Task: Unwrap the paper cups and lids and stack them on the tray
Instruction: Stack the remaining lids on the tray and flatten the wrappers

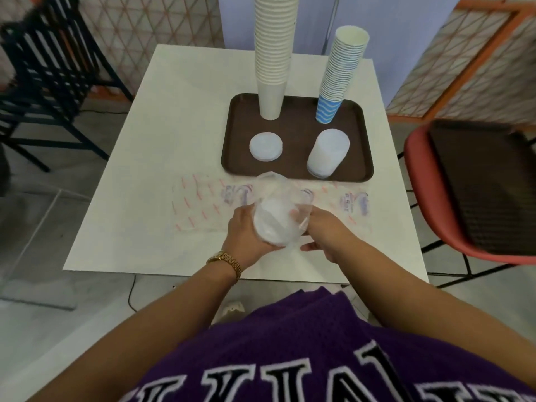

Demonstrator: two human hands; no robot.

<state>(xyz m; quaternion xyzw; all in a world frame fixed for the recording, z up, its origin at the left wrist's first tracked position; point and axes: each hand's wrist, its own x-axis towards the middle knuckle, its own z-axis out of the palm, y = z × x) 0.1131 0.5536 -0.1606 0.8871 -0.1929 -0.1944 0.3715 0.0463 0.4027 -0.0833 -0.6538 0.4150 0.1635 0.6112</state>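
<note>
White plastic lids in a clear wrapper (275,224) are gripped by both the left hand (246,236) and right hand (324,236), near the brown tray (295,172).

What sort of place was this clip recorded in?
Probably a cafe or canteen seating area, though it could be a staged room. A white table carries a brown serving tray with tall paper cup stacks, dining chairs stand around it, and lattice screens close it off.

White square table (150,158) beneath the hands; black slatted chair (49,68) far left of them; red chair (435,204) to their right, bearing a brown mat (487,184); gold wristwatch (227,262).
</note>
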